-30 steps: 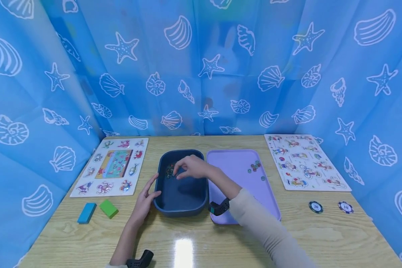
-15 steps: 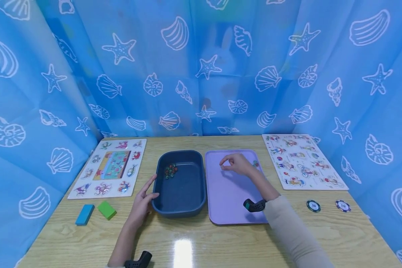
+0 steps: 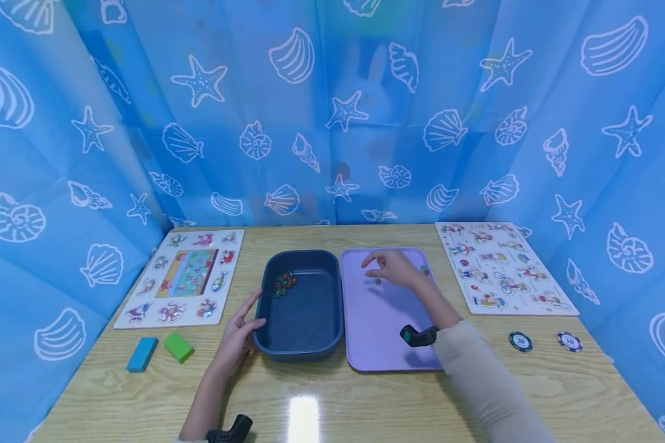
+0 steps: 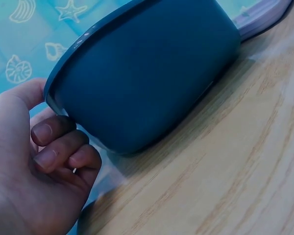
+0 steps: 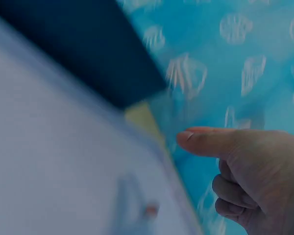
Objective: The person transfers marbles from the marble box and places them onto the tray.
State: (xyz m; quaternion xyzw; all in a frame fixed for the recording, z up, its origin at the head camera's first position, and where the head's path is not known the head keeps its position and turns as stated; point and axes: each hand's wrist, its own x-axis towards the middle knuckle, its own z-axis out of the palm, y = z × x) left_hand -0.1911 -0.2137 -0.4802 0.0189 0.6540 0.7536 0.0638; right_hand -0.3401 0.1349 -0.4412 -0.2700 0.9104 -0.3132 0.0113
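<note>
A wood-grain bench carries a dark bin beside a lilac tray, with one board at rear left and another board at rear right; a blue block and green block lie left, two chips right

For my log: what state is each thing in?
Bin: upright, lidless, holding beads
Tray: flat, beads on it
Left hand: gripping bin rim
Right hand: above tray, fingertips apart
Blue block: flat
Green block: flat
20 chip: flat
10 chip: flat
Left board: flat
Right board: flat
Curtain: hanging
</note>
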